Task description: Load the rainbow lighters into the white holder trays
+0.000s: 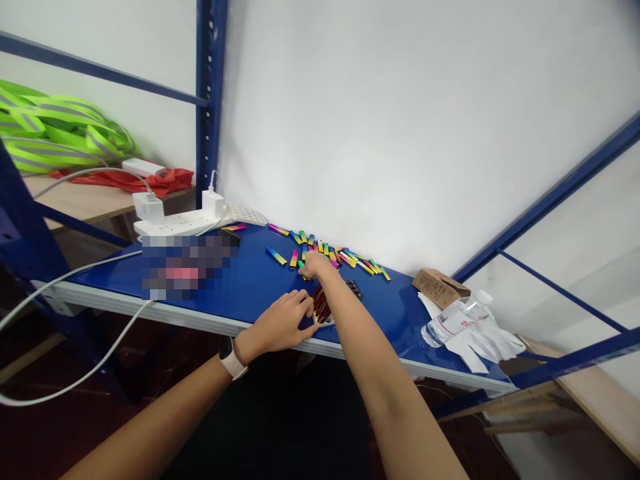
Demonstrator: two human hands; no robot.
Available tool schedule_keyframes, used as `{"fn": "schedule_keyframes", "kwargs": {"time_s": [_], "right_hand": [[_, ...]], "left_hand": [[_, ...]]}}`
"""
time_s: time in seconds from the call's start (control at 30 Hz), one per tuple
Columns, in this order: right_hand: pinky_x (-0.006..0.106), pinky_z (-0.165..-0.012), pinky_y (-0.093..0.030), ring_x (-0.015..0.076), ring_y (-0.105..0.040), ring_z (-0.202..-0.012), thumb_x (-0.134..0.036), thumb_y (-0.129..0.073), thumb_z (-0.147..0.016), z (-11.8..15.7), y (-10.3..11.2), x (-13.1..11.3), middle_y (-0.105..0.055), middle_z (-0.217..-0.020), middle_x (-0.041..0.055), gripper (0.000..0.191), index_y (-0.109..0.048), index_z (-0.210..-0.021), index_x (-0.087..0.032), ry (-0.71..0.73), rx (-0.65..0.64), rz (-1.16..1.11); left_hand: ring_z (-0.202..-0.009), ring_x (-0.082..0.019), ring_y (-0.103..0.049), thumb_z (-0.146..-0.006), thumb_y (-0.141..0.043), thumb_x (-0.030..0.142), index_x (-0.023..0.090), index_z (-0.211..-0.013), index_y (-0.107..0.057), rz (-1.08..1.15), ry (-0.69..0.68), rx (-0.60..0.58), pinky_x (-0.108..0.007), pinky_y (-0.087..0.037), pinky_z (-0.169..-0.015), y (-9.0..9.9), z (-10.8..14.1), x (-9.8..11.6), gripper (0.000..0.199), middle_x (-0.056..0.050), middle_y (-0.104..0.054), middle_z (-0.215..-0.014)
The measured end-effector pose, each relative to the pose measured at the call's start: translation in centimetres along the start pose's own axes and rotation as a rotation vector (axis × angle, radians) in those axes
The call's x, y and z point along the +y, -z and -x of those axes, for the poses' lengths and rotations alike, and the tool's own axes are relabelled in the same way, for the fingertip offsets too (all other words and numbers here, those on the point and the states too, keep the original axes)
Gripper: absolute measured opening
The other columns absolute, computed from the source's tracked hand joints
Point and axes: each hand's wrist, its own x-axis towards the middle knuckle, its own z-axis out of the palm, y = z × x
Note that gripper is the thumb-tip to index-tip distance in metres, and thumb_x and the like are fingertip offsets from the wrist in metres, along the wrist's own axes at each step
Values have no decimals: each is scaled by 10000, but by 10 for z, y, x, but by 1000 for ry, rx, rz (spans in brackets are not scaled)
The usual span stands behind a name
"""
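Observation:
My left hand (283,320) curls its fingers and thumb around the left side of a small open container (327,323) with a pale rim. Thin dark-red pieces (323,305) stand packed in rows in it, and black tops (355,288) show past my right forearm. Beyond it, my right hand (316,263) reaches down into scattered shiny rainbow-coloured bars (347,259), about lighter-sized. Its fingers are closed beside a green and yellow bar; what lies between them is hidden. A single blue-and-yellow bar (276,256) lies to the left of the others.
On the blue tabletop (250,280), a white power strip (175,222) with plugs and cables stands at left, near a blurred-out patch. At right are a cardboard box (440,288), a clear bottle (455,320) and white paper (493,341). Blue posts (210,100) and a white wall enclose the table.

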Motion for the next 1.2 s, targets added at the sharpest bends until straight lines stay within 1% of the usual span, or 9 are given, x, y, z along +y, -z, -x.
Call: {"fn": "schedule_keyframes", "kwargs": {"time_s": [0.1,0.23,0.4,0.47,0.63,0.73,0.8,0.93,1.2], "right_hand": [[428,-687,-530,237,-642,-637,-425,-757,-783,5,11,4,-569,-577,26,303,-582,-666,-207,-11,-7,-116],[354,-649,-516,187,-583,-584,-483,-659,-850,27,37,8,-496,-535,-30,329,-542,-709,-211,38,107,-312],[297,-680,-543,148,-644,-688,-470,-383,-998,96,58,25,-627,-777,2,272,-479,-993,-215,42,406,-574],[300,-671,-545,140,-627,-652,-469,-495,-979,130,54,37,-604,-752,-26,241,-459,-996,-231,64,621,-789],[277,-594,-502,118,-569,-580,-442,-648,-923,189,17,70,-501,-680,-76,272,-497,-1009,-233,25,632,-1099],[202,-428,-310,70,-386,-441,-509,-692,-868,200,-7,84,-407,-630,-102,365,-529,-1033,-227,-132,598,-1230],[192,-402,-199,52,-274,-412,-624,-620,-877,202,-16,89,-340,-595,-105,428,-550,-938,-207,-188,570,-1275],[206,-395,-170,59,-224,-404,-768,-369,-915,203,-22,92,-288,-526,-87,610,-461,-688,-209,-220,530,-1287],[205,-382,-153,71,-202,-388,-627,-420,-913,198,-23,94,-272,-464,-80,523,-399,-578,-226,-289,482,-1234]], "left_hand": [[-927,-241,-567,-932,-588,441,220,-884,-549,6,7,-5,-399,-448,-858,1,0,0,229,-55,-569,-977],[-936,-242,-561,-925,-599,429,219,-882,-543,4,14,-14,-394,-444,-859,3,0,1,222,-56,-565,-988],[-932,-235,-558,-912,-620,412,222,-894,-536,18,27,-34,-376,-434,-838,5,0,2,209,-47,-563,-991],[-920,-231,-557,-919,-610,427,223,-887,-530,21,27,-31,-374,-428,-832,4,0,1,222,-44,-564,-986],[-909,-224,-553,-932,-593,436,221,-883,-529,15,5,-26,-373,-416,-828,2,0,-1,229,-41,-568,-994],[-903,-220,-550,-924,-607,419,223,-883,-528,19,4,-20,-372,-415,-825,2,0,-1,215,-35,-570,-982],[-907,-222,-551,-919,-614,415,224,-886,-530,20,4,-15,-373,-415,-827,3,0,-1,212,-35,-570,-980],[-919,-228,-560,-918,-616,412,227,-893,-530,37,-2,-13,-369,-418,-823,3,-1,-1,205,-39,-570,-970],[-916,-228,-558,-931,-598,420,224,-898,-513,28,-13,-29,-371,-421,-824,2,-2,-2,216,-41,-564,-973]]}}
